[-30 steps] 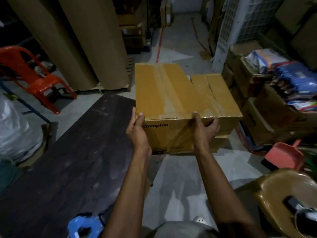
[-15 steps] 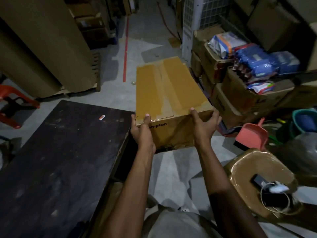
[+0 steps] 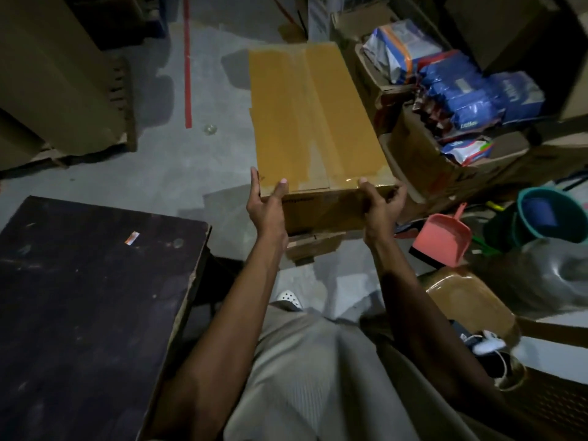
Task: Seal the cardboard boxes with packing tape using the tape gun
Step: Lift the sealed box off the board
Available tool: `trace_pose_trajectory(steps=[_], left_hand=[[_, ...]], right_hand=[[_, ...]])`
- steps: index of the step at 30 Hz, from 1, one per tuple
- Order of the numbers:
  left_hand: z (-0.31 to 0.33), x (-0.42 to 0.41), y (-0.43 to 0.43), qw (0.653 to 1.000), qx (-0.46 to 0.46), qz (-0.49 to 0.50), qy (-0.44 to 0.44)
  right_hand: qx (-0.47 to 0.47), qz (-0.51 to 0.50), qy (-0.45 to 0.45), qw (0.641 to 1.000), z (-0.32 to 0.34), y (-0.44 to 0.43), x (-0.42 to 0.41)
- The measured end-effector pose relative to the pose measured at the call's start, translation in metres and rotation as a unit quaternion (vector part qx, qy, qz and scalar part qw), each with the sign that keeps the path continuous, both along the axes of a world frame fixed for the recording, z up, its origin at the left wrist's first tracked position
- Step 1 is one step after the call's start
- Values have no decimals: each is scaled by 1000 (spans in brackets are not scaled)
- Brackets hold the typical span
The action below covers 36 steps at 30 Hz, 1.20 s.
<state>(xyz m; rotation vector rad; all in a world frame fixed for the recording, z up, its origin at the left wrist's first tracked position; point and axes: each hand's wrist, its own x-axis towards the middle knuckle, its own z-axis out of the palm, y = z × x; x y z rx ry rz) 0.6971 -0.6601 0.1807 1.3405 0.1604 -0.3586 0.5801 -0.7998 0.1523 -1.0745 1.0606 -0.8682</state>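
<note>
One big dark table (image 3: 89,313) fills the near left. Its top is flat, dusty and scratched. Right of it, in the middle, a long brown box (image 3: 296,90) made of cardboard is held up over the grey floor (image 3: 216,100). Its flaps are closed, and wide shiny tape (image 3: 313,167) runs down the top. On the far right, open boxes (image 3: 416,167) of soft, bent cardboard are packed with puffy blue and white bags (image 3: 471,97). Nearer on the right, a round green bucket (image 3: 528,214) has something blue in it. Just left of it is a pink plastic dustpan (image 3: 442,237). The left hand (image 3: 267,211) grips the near left corner of the brown box, thumb on top and fingers up the side. The right hand (image 3: 381,208) grips the near right corner, thumb on top and fingers curled round the edge.
</note>
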Motion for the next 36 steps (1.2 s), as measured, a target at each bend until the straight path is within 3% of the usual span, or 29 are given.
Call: trace_pose_trajectory(steps=[6,12,14,16,18,21,23,25,27,29,31,33,36], left_hand=[[-31,44,-38,999,-14,-36,21],[-83,49,-47,981,154,-113,22],[-98,48,-42,975,189,-118,14],[-102,48,-40,971,207,-118,14],[-103,52,-42,949,286,-129,-37],[-103,47,-61,838,452,-157,-264],[-102,36,-84,755,481,-228,-383],[-106,27,-99,697,503,-293,-420],[-114,30,-96,669,538,-297,-417],[-123,36,-83,650,585,-269,-404],[-124,41,-69,671,610,-231,-351],[-118,43,-63,683,621,-206,-324],[-109,38,-75,644,624,-232,-376]], right_hand=[[18,9,-2,1000,-15,-53,32],[98,121,79,985,-79,-103,39],[77,162,90,980,-111,-120,42],[-13,174,147,974,-86,-113,51],[-194,195,255,927,-70,-109,62],[-460,259,338,779,-66,-112,79],[-535,343,356,685,-70,-105,91],[-550,423,351,629,-75,-91,99],[-552,445,361,605,-82,-91,98],[-546,419,385,616,-86,-104,87],[-523,397,412,631,-89,-120,75],[-517,394,432,625,-86,-121,72],[-525,416,418,613,-85,-104,82]])
